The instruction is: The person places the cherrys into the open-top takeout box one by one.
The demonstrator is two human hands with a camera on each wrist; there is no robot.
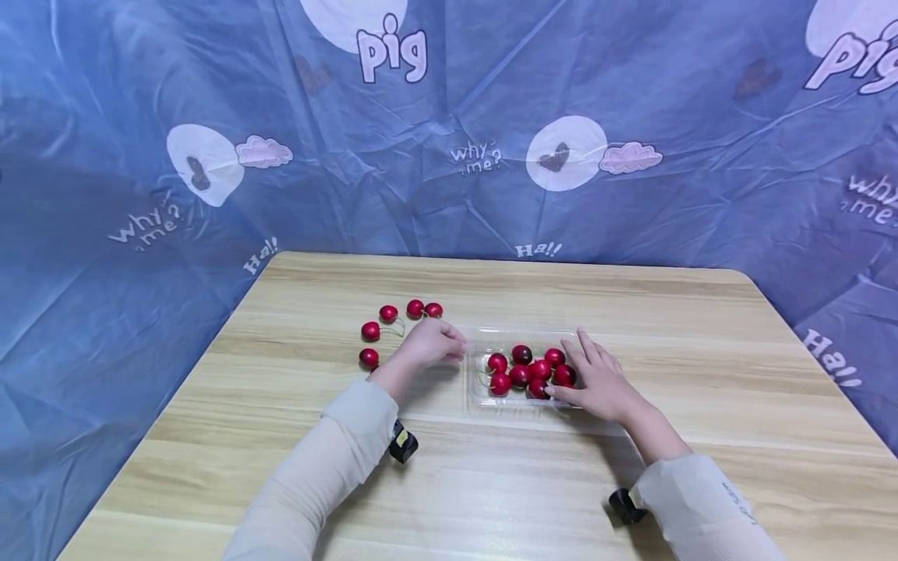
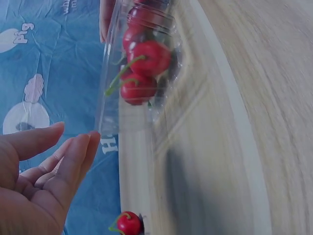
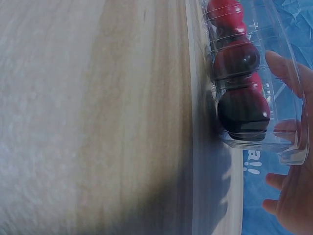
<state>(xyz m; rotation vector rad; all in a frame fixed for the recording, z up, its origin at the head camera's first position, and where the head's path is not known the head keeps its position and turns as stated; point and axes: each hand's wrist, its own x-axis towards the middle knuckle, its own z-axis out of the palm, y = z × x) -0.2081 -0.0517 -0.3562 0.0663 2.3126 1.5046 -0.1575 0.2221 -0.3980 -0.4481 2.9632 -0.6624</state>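
A clear plastic box stands on the table with several dark red cherries inside, some with green stems. My left hand is beside the box's left end, fingers nearly straight and holding nothing. In the left wrist view, this hand's fingertips are close to the box's corner; whether they touch it I cannot tell. My right hand rests spread over the box's right end. In the right wrist view, its thumb lies at the rim and other fingertips extend past the box's end.
Several loose cherries lie on the wooden table to the left of the box, partly behind the left hand and forearm. A blue printed cloth hangs behind the table. Dark wrist devices sit below both sleeves.
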